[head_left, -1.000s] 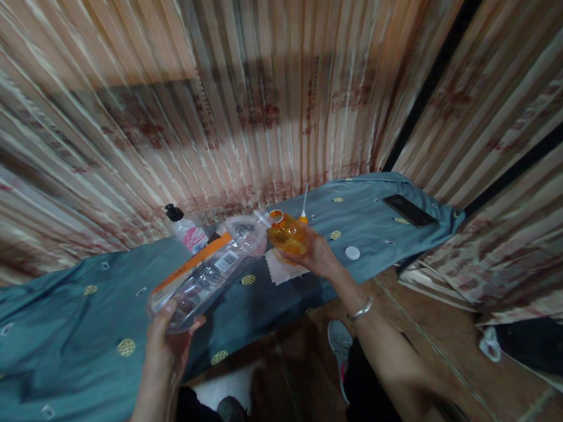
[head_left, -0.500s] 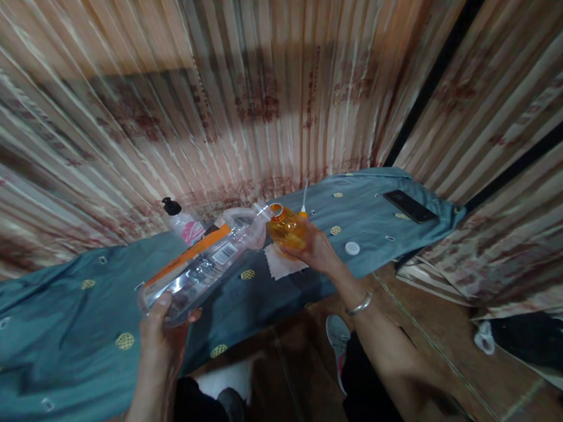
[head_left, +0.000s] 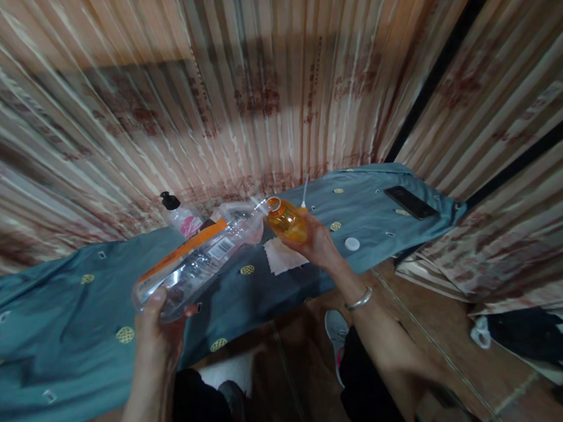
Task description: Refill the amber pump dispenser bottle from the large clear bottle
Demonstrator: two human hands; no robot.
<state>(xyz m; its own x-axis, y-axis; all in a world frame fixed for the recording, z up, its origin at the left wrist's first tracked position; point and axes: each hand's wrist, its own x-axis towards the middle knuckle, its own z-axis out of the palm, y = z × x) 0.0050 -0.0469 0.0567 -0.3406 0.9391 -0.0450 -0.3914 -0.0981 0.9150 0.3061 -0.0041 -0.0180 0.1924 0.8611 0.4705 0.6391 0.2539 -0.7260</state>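
A large clear plastic bottle (head_left: 198, 263) with an orange label band is tilted, its neck up and to the right. My left hand (head_left: 161, 328) is closed round its base end. In my right hand (head_left: 315, 237) is a small orange see-through bottle (head_left: 287, 221), uncapped and leaning left. The mouths of the two bottles meet or nearly meet; whether liquid passes between them I cannot tell. Below the orange bottle a pale cloth (head_left: 281, 258) lies on the blue-green bedspread (head_left: 94, 304). Behind my right hand, a spray or pump top with a thin white tube (head_left: 305, 193) stands up.
A pump bottle with a black top (head_left: 180, 216) stands at the back left. A white round cap (head_left: 352, 244) and a dark phone (head_left: 410, 202) lie to the right. Pleated curtains (head_left: 263, 95) hang close behind. Dark bags or clothes (head_left: 530, 344) lie on the floor at right.
The large bottle's base has shifted slightly left with my left hand. The orange bottle has risen a little and tips a bit more to the left. Both grips stay the same.
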